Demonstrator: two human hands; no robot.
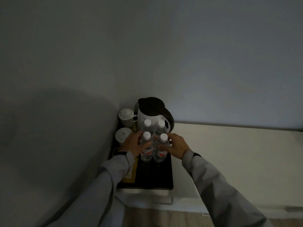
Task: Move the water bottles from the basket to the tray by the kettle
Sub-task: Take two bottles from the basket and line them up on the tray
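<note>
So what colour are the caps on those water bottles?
White, on all four water bottles, seen clearly in the head view.

Four bottles (153, 141) on tray (154, 179), before kettle (151, 113); cups (125, 126) left.

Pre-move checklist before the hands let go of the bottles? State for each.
1. Four water bottles on the black tray: ok.
2. All upright, caps on: ok.
3. Left hand has a grip on the front left bottle: ok.
4. Right hand on the front right bottle: ok.
5. Bottles clear of the kettle: cannot tell, back pair overlaps it.
6. Basket emptied: cannot tell, out of view.
</note>
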